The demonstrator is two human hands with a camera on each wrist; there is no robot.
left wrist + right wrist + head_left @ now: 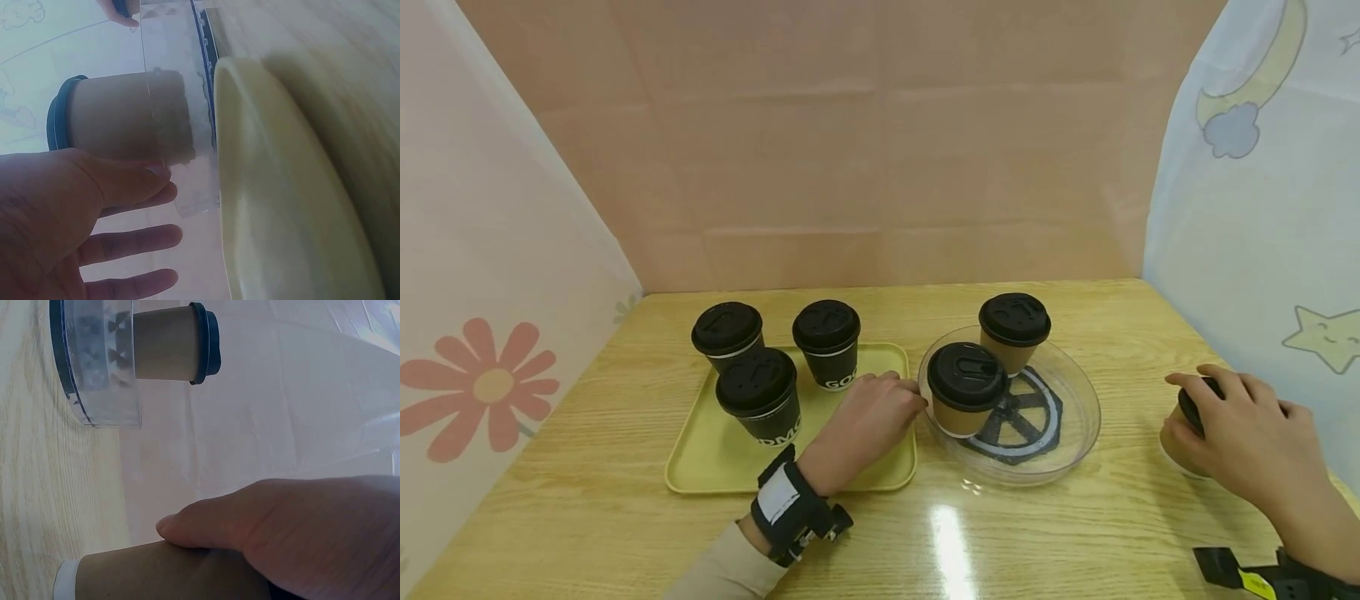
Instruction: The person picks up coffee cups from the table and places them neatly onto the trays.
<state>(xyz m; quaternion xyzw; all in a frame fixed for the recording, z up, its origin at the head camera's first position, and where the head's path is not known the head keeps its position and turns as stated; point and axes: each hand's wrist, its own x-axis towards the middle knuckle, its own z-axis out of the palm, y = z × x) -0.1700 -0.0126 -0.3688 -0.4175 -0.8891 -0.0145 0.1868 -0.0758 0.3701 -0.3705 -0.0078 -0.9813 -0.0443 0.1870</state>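
Observation:
My left hand point(876, 417) is at the near-left rim of a clear round dish point(1078, 450). In the left wrist view its thumb and forefinger pinch the dish's edge, while the other fingers extend straight. Two brown paper cups with black lids are in the dish: a front cup point(962, 417) close to the left fingertips and a back cup point(1011, 354). Far to the right, my right hand point(1247, 425) grips another brown cup point(162, 575) around its upper part and black lid. Whether that cup's base touches the table cannot be told.
A yellow tray point(700, 467) left of the dish carries three black lidded cups, a front one point(767, 408), a left one point(727, 333) and a back one point(827, 342). A dark spoked wheel pattern point(1018, 417) shows through the dish floor. Printed sheets surround the wooden table point(610, 517).

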